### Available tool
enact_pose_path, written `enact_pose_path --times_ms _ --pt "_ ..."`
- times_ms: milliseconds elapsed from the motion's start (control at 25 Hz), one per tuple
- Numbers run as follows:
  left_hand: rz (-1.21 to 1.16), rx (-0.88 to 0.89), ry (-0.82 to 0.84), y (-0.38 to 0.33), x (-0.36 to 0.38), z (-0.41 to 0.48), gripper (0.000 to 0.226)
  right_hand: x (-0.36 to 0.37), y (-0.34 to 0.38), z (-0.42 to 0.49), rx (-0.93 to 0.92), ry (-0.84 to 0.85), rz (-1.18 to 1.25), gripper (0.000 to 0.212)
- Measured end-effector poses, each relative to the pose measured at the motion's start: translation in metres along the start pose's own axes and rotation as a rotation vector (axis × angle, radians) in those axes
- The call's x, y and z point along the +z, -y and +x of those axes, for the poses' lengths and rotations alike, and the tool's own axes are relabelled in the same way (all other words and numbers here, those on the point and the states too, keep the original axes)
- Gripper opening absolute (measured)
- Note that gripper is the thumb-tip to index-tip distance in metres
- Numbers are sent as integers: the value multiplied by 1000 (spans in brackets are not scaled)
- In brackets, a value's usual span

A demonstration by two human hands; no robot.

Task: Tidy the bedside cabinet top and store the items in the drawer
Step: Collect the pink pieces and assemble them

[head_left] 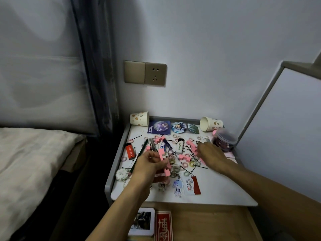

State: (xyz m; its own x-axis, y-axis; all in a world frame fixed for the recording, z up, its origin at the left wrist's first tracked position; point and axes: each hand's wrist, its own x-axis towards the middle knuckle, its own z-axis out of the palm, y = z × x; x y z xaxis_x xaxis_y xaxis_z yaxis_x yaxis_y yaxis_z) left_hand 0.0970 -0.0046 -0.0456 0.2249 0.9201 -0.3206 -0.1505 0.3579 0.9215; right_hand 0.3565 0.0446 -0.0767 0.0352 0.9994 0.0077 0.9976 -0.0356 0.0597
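Bedside cabinet top (217,188), white with a raised grey rim, set in a corner between bed and wall, with its drawer (208,223) standing open below the front edge. Left hand (147,163), fingers curled, grips a cluster of pink blocks (161,153) above the middle of the clutter. Right hand (211,156) lies palm down over loose pink blocks (191,145) toward the right side; whether its fingertips pinch one cannot be told. Judged step: gathering the blocks by kind before storing them. Done well, the right hand lifts each block clear of the bobby pins (199,166) and hair ties (186,173) tangled about it, and the handful is emptied low into the drawer before the left grip overfills. Around the hands lie a blue-handled screwdriver (167,143), a white lighter (180,145), a red lighter (130,151) and a green pencil (140,154). Farther back are round badges (178,126) and a left paper cup (139,118) and right paper cup (211,124), both on their sides. A clear jar (224,141) just beside the right hand seems liable to be knocked. A white tin (143,221) and red box (163,226) occupy the drawer's near left part.
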Motion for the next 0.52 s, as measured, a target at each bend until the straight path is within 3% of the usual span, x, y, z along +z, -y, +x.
enact_pose_path --times_ms 320,440,520 --pt "12 10 32 8 9 -5 42 10 -6 -14 -3 -60 52 26" --pt "5 37 26 9 13 -5 34 -8 5 -22 11 -99 125 21" --pt "40 69 17 11 18 -8 24 -24 19 -38 17 -156 333 20"
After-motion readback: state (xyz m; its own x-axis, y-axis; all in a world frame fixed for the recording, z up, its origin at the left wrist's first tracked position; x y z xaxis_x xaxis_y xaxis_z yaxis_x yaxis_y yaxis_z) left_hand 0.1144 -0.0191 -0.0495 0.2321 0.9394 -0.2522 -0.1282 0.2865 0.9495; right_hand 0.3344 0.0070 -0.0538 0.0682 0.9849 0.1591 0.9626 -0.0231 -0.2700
